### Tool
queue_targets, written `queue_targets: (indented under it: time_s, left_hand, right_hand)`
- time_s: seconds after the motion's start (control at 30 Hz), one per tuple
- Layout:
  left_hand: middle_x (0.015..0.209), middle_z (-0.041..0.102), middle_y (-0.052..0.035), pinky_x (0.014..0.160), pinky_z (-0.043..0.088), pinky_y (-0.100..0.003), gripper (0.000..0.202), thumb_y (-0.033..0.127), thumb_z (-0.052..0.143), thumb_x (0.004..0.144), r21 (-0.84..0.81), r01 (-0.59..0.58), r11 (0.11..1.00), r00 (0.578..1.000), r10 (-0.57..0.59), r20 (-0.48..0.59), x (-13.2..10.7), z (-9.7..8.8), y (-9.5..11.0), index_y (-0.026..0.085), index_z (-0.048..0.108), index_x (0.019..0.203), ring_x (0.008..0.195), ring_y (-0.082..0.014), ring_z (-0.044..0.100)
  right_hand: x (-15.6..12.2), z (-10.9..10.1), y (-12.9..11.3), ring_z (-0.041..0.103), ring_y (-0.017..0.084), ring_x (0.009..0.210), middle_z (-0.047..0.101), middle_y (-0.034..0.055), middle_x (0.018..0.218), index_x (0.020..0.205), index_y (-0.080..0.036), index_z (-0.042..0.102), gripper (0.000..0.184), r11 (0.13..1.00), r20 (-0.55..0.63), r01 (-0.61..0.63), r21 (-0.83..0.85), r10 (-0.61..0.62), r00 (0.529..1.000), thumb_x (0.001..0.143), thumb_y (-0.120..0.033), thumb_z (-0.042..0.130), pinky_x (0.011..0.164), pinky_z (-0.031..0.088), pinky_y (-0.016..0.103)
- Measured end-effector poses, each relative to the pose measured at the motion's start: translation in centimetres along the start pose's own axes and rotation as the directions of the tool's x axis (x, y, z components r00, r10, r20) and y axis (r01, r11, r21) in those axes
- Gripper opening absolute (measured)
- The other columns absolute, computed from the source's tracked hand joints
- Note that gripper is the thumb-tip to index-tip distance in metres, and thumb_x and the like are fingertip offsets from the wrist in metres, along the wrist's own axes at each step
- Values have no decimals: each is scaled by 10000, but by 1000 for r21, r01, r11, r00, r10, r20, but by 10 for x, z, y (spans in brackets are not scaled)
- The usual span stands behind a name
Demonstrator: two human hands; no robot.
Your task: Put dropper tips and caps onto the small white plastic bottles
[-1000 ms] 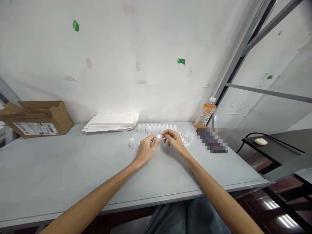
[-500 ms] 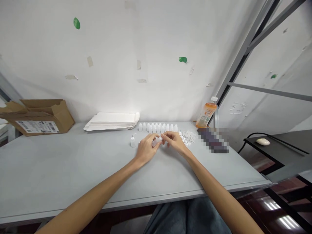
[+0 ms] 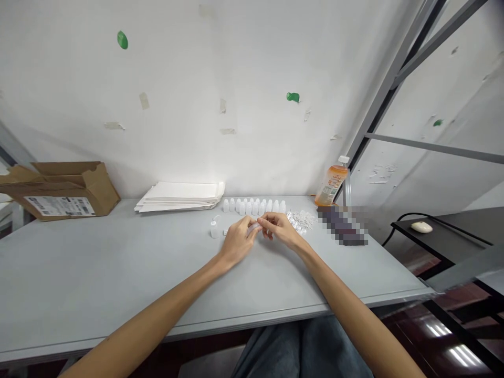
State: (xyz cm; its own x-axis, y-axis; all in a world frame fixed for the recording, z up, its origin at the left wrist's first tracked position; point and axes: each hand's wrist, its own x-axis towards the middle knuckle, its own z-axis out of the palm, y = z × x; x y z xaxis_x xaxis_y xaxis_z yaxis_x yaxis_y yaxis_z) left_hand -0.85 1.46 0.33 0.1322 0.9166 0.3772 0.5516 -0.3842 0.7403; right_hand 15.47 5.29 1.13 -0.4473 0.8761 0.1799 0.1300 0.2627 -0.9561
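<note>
My left hand (image 3: 237, 239) is closed round a small translucent plastic bottle (image 3: 252, 228), which lies tilted between thumb and fingers. The fingertips of my right hand (image 3: 279, 229) are pinched together at the bottle's right end; whatever small part they grip there is hidden. Behind both hands stand several similar small white bottles (image 3: 249, 208) in rows, upright. One more little bottle (image 3: 213, 229) with a thin curved piece at its top stands left of my left hand. Just right of my right hand lies a pile of small white parts (image 3: 303, 220), partly covered by that hand.
An open cardboard box (image 3: 79, 189) sits at the back left, with a stack of white sheets or envelopes (image 3: 181, 197) beside it. An orange drink bottle (image 3: 333, 181) and a pixelated dark object (image 3: 342, 226) are on the right. The grey table (image 3: 118, 273) meets the wall behind.
The bottle in my left hand is turned slightly, and my right fingertips have closed in over its end. The whole view has shifted a little.
</note>
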Motion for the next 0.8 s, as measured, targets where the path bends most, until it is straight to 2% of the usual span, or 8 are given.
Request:
queue_targets:
  time_s: [0.13,0.23,0.3,0.37,0.6,0.67,0.8]
  left_hand:
    - [510,524,47,457,404,-239,247,406,503,897,-204,130,970,988,-109,108,1,-2,2,174,557,830,384,-104,485]
    - [625,555,19,408,435,-236,276,433,569,855,-395,221,891,972,-168,165,4,-3,4,157,560,844,402,-104,534]
    - [699,562,2,411,479,-257,289,433,610,829,-527,293,798,955,-211,210,5,-4,6,152,553,862,446,-121,581]
    - [693,560,4,423,508,-281,294,427,633,819,-622,344,704,939,-239,249,6,-5,8,157,531,875,461,-137,598]
    - [651,575,7,369,442,-221,266,411,600,850,-724,475,500,880,-253,403,4,-7,6,175,477,856,414,-112,557]
    - [669,585,-2,358,434,-217,279,427,597,847,-713,484,507,874,-239,423,4,-9,5,174,483,867,415,-117,565]
    - [779,620,-42,367,470,-244,361,483,655,796,-637,446,629,887,-214,409,4,-14,7,172,508,907,476,-148,618]
  right_hand:
    - [-1,-4,-3,562,124,580,566,8,659,754,-153,620,396,998,41,21,56,-23,999,764,-546,668,464,423,226]
    - [-2,-7,-6,574,130,598,578,19,682,772,-150,633,383,998,53,17,63,-21,998,775,-531,666,463,425,226]
    - [-2,-8,-7,576,132,599,583,21,679,799,-147,648,366,997,52,19,71,-23,998,786,-512,664,459,423,225]
    - [-2,-9,-8,573,131,596,581,17,667,837,-147,664,340,997,50,23,78,-27,998,792,-483,669,461,428,224]
    - [-3,-10,-10,574,145,665,624,45,762,912,-152,701,296,988,102,24,154,-40,994,790,-420,682,490,464,246]
    - [-4,-9,-11,581,156,697,635,53,786,924,-153,707,287,985,117,21,173,-42,992,793,-408,678,506,481,257]
    - [-4,-10,-11,585,162,692,631,47,744,904,-152,716,270,985,86,12,171,-27,996,781,-391,690,508,488,263]
